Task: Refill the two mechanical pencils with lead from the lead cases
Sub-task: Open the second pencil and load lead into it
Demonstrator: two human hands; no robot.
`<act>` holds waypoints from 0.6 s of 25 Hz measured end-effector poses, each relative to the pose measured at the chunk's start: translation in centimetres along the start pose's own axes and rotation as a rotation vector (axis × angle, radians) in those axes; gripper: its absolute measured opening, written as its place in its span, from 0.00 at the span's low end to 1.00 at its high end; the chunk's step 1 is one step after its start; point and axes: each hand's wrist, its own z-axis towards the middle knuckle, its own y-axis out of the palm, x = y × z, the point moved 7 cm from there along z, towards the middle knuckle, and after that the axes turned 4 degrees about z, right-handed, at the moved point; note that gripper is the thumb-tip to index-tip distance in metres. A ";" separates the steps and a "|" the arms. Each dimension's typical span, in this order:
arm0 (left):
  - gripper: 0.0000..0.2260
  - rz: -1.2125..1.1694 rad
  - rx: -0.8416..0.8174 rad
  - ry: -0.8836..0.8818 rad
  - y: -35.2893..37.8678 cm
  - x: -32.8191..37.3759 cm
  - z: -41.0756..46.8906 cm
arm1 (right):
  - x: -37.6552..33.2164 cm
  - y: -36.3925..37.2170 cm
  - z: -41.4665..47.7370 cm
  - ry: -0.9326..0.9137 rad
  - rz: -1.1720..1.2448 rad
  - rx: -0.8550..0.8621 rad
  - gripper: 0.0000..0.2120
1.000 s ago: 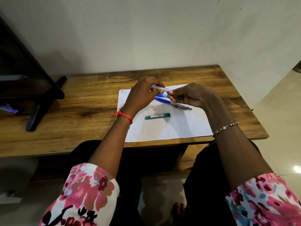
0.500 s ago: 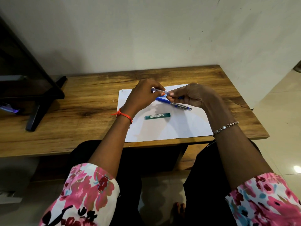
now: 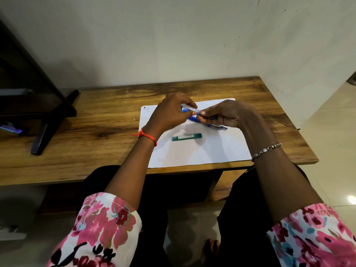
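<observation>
My left hand (image 3: pixel 169 114) grips a slim clear lead case (image 3: pixel 189 108), tilted with its right end lower. That end touches the fingertips of my right hand (image 3: pixel 229 114), which is closed around a second pencil. Only a dark blue part of this pencil (image 3: pixel 212 117) shows. Both hands hover over a white paper sheet (image 3: pixel 208 151). A blue mechanical pencil (image 3: pixel 210 124) lies on the sheet under the hands, its metal tip pointing right. A green lead case (image 3: pixel 186 137) lies flat on the sheet nearer to me.
The sheet rests on a wooden table (image 3: pixel 96 122) against a pale wall. A black stand (image 3: pixel 48 116) occupies the table's left part. The table's right edge ends near a tiled floor (image 3: pixel 331 143). My knees are under the front edge.
The clear case in my left hand has tipped, its right end dropping toward my right fingertips. The blue pencil and green case on the sheet have not moved.
</observation>
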 end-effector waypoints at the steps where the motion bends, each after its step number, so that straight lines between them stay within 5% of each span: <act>1: 0.07 0.000 0.004 0.004 0.0 0.0 0.0 | 0.0 0.0 0.0 -0.003 0.003 -0.002 0.06; 15: 0.07 -0.107 0.027 -0.053 -0.5 -0.3 0.2 | -0.8 -0.4 -0.2 -0.045 -0.065 0.034 0.04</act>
